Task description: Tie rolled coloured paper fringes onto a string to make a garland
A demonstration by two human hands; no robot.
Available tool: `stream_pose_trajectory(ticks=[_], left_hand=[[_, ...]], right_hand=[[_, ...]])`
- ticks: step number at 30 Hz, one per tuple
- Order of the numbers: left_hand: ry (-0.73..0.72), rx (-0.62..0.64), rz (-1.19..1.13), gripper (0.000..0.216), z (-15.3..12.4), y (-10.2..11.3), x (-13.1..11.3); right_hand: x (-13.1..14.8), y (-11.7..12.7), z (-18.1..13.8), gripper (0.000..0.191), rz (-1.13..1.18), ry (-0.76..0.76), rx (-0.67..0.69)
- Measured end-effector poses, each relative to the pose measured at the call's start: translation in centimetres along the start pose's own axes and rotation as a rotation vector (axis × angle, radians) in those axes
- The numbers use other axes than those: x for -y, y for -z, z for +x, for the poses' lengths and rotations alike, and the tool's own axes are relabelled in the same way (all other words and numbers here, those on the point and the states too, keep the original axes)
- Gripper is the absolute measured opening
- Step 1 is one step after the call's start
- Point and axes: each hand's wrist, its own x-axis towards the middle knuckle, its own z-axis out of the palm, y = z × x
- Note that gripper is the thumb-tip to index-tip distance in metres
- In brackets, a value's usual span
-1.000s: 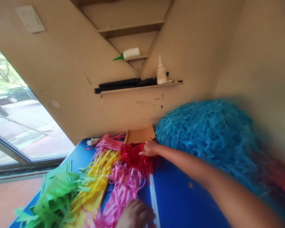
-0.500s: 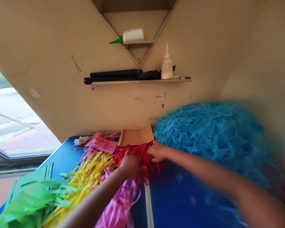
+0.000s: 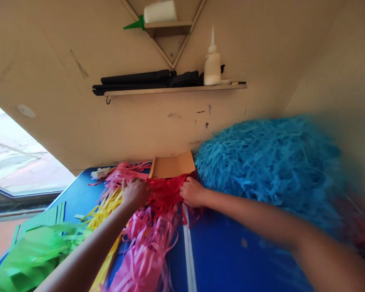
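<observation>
Red fringed paper (image 3: 163,194) lies in a heap at the far middle of the blue table (image 3: 228,247). My right hand (image 3: 193,192) is closed on its right side, fingers curled into the strips. Just left of the heap, my left hand (image 3: 136,192) is over the edge of the yellow fringed paper (image 3: 105,211), one finger standing apart; its other fingertips are partly hidden. Pink fringed paper (image 3: 146,251) spreads out below the red. Behind the hands, an orange-brown folded sheet (image 3: 172,165) leans by the wall.
A big blue fringed heap (image 3: 267,158) fills the right back. Green fringed paper (image 3: 33,255) and a coral-pink bundle (image 3: 121,174) lie to the left. Above, a wall shelf (image 3: 176,90) carries a glue bottle (image 3: 212,69) and black items (image 3: 136,79). Glass (image 3: 21,158) is at the left.
My left hand has moved from the red fringe left to the yellow. My right hand has shifted slightly left, still on the red. The view has tilted down.
</observation>
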Motion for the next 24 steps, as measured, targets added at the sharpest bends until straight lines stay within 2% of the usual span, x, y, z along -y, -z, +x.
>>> stream_pose_trajectory(ticks=[2, 7, 11, 13, 19, 24], left_hand=[[0.022, -0.047, -0.001, 0.032, -0.2, -0.1, -0.1], [0.047, -0.222, -0.031, 0.033, -0.7, 0.5, -0.4], [-0.034, -0.361, -0.079, 0.029, -2.0, 1.3, -2.1], [-0.082, -0.397, -0.111, 0.028, -3.0, 1.7, -3.4], [-0.321, -0.365, -0.210, 0.023, -5.8, 1.6, -6.2], [-0.303, -0.308, -0.246, 0.022, -6.3, 0.6, -5.9]], right_hand=[[0.2, -0.4, 0.0, 0.017, 0.035, -0.031, 0.005], [-0.4, -0.5, 0.5, 0.020, 0.186, -0.200, -0.022], [-1.3, -0.4, 1.8, 0.011, 0.364, -0.335, 0.023], [-1.8, -0.3, 2.3, 0.016, 0.445, -0.383, 0.049], [-2.9, 0.1, 2.4, 0.023, 0.659, -0.412, 0.109], [-3.2, -0.2, 2.2, 0.023, 0.765, -0.455, 0.086]])
